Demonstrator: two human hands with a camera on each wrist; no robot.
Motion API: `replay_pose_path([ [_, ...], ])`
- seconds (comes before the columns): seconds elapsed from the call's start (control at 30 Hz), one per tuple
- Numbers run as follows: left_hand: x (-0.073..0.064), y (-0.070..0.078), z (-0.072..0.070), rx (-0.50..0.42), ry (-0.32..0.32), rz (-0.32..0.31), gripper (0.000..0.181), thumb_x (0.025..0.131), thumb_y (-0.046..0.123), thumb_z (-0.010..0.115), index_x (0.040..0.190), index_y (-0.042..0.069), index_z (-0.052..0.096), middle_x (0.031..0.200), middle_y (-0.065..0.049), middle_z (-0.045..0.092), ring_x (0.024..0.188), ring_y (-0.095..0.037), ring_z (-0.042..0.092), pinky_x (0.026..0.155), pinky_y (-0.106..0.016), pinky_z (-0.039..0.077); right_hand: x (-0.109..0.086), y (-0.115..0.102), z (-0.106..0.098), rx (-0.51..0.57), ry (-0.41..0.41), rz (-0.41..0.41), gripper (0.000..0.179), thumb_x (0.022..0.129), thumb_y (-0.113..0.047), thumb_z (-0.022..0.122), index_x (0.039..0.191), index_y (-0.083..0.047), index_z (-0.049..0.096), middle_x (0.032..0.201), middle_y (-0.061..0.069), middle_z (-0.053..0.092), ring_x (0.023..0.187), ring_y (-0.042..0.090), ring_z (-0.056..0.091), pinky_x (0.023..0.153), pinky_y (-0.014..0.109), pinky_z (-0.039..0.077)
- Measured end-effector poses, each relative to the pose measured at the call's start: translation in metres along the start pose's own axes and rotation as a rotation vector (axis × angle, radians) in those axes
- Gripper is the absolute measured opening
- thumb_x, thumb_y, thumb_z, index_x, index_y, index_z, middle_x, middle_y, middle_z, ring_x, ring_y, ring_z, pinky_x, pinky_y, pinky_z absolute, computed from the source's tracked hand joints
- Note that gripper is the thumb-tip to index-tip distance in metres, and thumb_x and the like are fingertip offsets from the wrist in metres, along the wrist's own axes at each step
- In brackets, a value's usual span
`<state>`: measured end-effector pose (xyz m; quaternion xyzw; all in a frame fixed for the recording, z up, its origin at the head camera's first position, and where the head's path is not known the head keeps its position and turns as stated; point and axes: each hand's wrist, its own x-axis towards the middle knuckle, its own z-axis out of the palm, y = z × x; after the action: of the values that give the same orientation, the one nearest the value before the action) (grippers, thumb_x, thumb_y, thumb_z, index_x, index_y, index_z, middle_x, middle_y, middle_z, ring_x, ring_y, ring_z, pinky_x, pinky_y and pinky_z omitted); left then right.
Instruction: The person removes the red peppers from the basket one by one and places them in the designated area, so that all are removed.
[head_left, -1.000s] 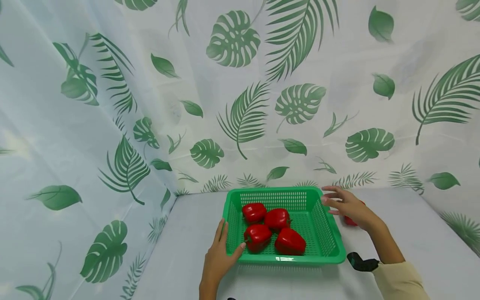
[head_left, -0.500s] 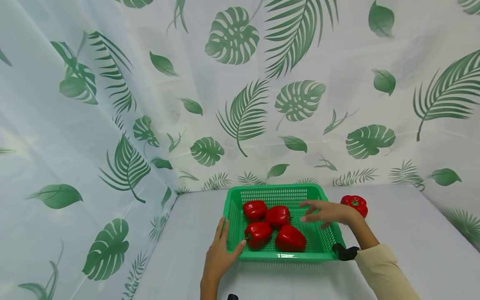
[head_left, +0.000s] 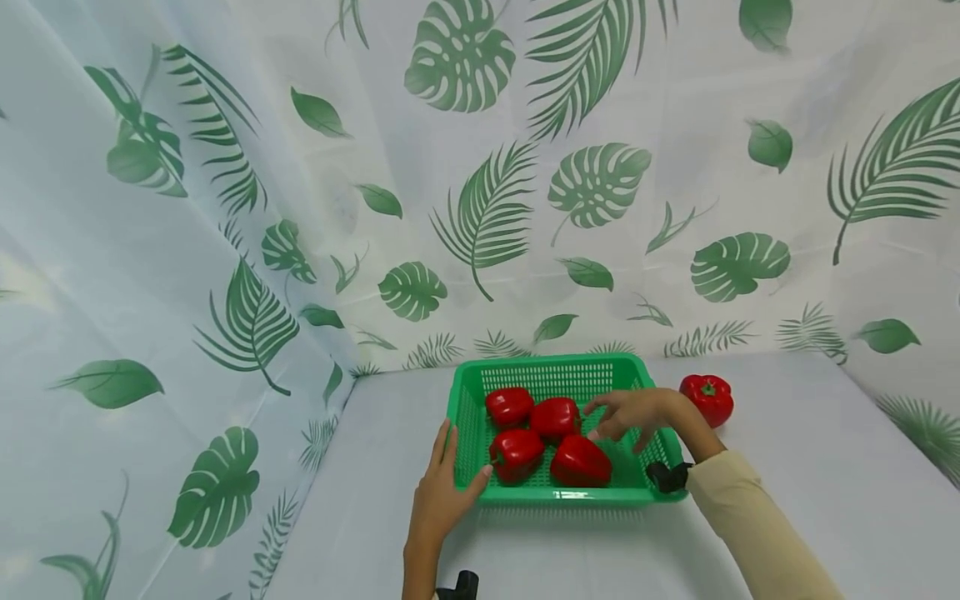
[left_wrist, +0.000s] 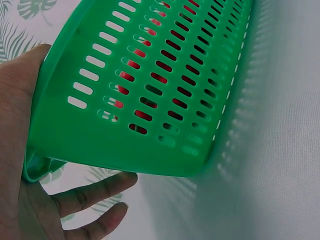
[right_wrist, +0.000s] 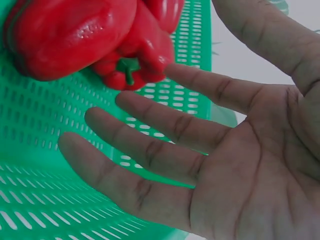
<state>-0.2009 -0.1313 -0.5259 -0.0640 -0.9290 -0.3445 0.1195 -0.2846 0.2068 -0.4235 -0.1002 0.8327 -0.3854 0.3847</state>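
Several red bell peppers lie together in the left and middle part of a green plastic basket. My left hand rests against the basket's left front corner, thumb at the rim; the left wrist view shows its fingers extended beside the wall. Over the basket's right part, my right hand reaches in with spread fingers and nothing in its palm. In the right wrist view its fingertips are close to a bell pepper with a green stem; whether they touch it I cannot tell.
Another red bell pepper sits on the white table, outside the basket on the right. A white leaf-patterned sheet hangs behind the table and along its left side.
My right hand has moved left from beside the basket's right rim to over its inside, near the peppers. The pepper outside is now uncovered. The left hand stays at the corner.
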Motion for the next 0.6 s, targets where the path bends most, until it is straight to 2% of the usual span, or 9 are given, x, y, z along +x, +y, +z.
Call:
replay_pose_path([
  [0.3,0.001,0.000,0.001,-0.008,-0.012,-0.004,0.085,0.089,0.055,0.061,0.154,0.009,0.031,0.164,-0.001,0.020,0.130,-0.036,0.052,0.078,-0.055,0.055,0.019,0.007,-0.004,0.086,-0.038,0.053,0.070,0.084,-0.027,0.077,0.142,-0.007,0.044,0.133,0.017,0.052,0.119,0.040,0.055,0.083,0.057,0.055],
  [0.6,0.001,-0.001,-0.002,-0.017,-0.011,-0.003,0.085,0.089,0.054,0.062,0.154,0.009,0.031,0.164,-0.001,0.019,0.132,-0.037,0.049,0.081,-0.059,0.054,0.040,0.013,-0.004,0.087,-0.075,0.124,0.062,0.083,-0.026,0.078,0.134,-0.005,0.049,0.121,0.016,0.060,0.111,0.037,0.061,0.079,0.055,0.057],
])
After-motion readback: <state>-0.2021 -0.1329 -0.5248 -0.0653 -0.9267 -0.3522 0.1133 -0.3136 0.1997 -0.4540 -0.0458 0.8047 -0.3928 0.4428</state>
